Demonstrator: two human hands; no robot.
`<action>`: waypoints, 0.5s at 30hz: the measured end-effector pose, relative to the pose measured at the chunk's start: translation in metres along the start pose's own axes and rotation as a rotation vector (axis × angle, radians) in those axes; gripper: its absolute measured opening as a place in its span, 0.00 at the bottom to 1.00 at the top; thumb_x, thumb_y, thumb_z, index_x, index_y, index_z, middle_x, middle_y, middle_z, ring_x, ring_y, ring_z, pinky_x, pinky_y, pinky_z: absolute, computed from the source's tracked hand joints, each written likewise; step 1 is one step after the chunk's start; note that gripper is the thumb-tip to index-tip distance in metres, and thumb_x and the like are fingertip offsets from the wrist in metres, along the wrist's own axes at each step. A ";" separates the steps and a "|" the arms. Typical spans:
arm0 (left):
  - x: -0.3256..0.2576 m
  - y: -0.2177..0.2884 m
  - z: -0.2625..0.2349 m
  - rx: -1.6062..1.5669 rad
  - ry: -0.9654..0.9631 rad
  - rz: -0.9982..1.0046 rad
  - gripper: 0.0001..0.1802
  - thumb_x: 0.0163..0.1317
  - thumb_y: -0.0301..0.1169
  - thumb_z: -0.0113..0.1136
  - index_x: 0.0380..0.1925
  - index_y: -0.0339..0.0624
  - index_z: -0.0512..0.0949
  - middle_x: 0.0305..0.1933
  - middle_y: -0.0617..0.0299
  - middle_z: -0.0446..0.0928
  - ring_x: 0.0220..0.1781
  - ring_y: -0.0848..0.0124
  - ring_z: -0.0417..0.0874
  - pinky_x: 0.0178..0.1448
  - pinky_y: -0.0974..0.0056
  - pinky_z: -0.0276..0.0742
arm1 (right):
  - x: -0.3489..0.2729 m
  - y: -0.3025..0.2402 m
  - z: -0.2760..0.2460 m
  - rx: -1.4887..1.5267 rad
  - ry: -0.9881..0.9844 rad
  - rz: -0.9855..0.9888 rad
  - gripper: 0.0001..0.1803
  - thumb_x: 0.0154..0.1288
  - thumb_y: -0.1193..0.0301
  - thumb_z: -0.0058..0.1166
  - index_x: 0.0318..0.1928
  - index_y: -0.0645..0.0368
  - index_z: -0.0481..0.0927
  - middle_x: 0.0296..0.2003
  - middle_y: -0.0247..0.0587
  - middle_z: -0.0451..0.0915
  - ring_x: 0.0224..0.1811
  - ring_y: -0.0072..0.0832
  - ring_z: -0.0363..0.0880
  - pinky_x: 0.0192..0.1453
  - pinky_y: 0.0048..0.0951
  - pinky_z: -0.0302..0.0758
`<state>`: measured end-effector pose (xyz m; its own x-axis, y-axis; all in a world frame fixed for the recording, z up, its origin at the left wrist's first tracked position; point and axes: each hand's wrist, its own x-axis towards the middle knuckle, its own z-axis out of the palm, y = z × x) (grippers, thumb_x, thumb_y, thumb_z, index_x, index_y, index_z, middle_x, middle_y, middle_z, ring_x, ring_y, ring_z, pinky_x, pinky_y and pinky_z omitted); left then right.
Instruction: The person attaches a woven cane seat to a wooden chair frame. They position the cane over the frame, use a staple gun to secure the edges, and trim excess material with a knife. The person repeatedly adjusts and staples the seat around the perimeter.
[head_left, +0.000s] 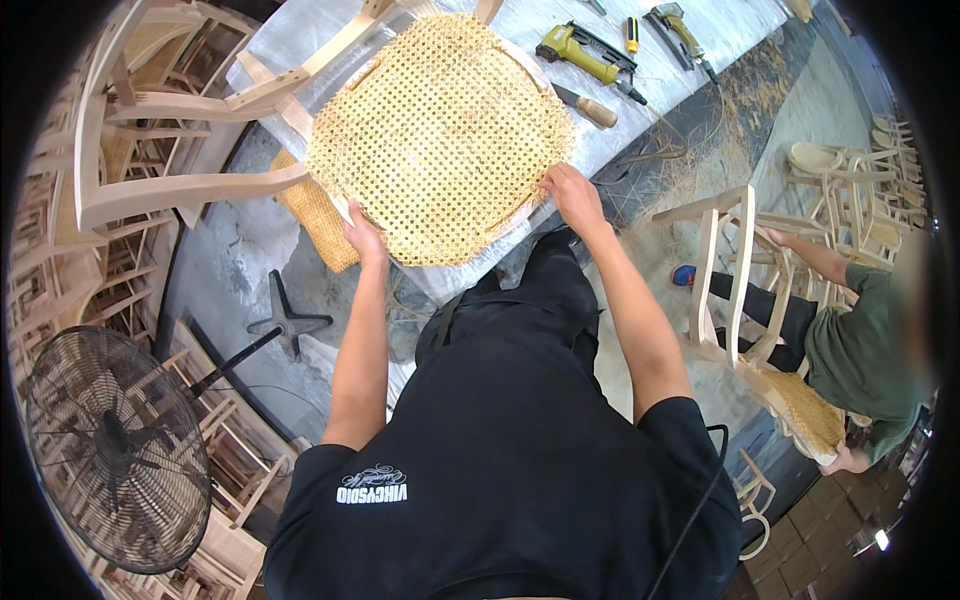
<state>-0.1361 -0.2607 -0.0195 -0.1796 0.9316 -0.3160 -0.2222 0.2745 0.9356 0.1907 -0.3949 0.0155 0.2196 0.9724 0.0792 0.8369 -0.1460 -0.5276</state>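
Note:
A sheet of woven cane webbing [440, 140] with frayed edges lies over the seat of a pale wooden chair, which rests tipped on the worktable. At the sheet's near left edge is my left hand [367, 240], its thumb on top and its other fingers mostly hidden beneath. My right hand [574, 200] pinches the near right edge between thumb and fingers. The chair's bare wooden frame [190, 190] reaches out to the left. Under the seat's left side, another piece of woven cane [322, 225] hangs over the table edge.
On the metal-topped worktable [330, 30] lie a green nail gun [580, 52], a second green air tool [678, 30], a yellow-black screwdriver [631, 35] and a wooden-handled tool [597, 111]. A standing fan [115, 440] is at lower left. At right, a co-worker [850, 330] handles another chair.

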 end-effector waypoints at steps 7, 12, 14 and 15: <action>-0.001 0.003 0.000 0.030 0.023 -0.010 0.28 0.76 0.45 0.49 0.62 0.30 0.70 0.59 0.53 0.78 0.56 0.66 0.80 0.60 0.63 0.75 | 0.002 -0.003 0.001 -0.128 -0.038 -0.074 0.04 0.61 0.75 0.50 0.35 0.57 0.78 0.36 0.42 0.79 0.45 0.42 0.80 0.46 0.45 0.74; 0.004 -0.001 -0.006 0.039 0.001 -0.013 0.30 0.75 0.47 0.50 0.64 0.31 0.69 0.61 0.54 0.77 0.59 0.66 0.80 0.62 0.62 0.74 | -0.008 -0.006 0.001 -0.137 -0.074 -0.095 0.04 0.61 0.76 0.49 0.34 0.57 0.77 0.35 0.42 0.80 0.44 0.42 0.80 0.45 0.44 0.68; 0.007 -0.002 -0.009 0.054 0.020 -0.007 0.30 0.75 0.47 0.50 0.63 0.31 0.70 0.59 0.54 0.78 0.57 0.66 0.79 0.61 0.63 0.73 | -0.036 -0.004 0.007 -0.134 -0.133 -0.113 0.03 0.62 0.74 0.50 0.33 0.57 0.77 0.35 0.43 0.80 0.44 0.41 0.80 0.46 0.44 0.69; 0.005 -0.003 -0.004 0.047 0.032 -0.013 0.29 0.76 0.47 0.50 0.61 0.30 0.71 0.58 0.54 0.78 0.56 0.67 0.79 0.61 0.63 0.73 | -0.052 0.001 0.010 -0.141 -0.164 -0.116 0.03 0.63 0.74 0.51 0.33 0.56 0.77 0.35 0.43 0.80 0.44 0.41 0.80 0.46 0.44 0.69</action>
<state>-0.1404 -0.2582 -0.0245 -0.2080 0.9199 -0.3326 -0.1795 0.2983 0.9374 0.1751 -0.4440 0.0025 0.0432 0.9990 -0.0115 0.9158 -0.0442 -0.3991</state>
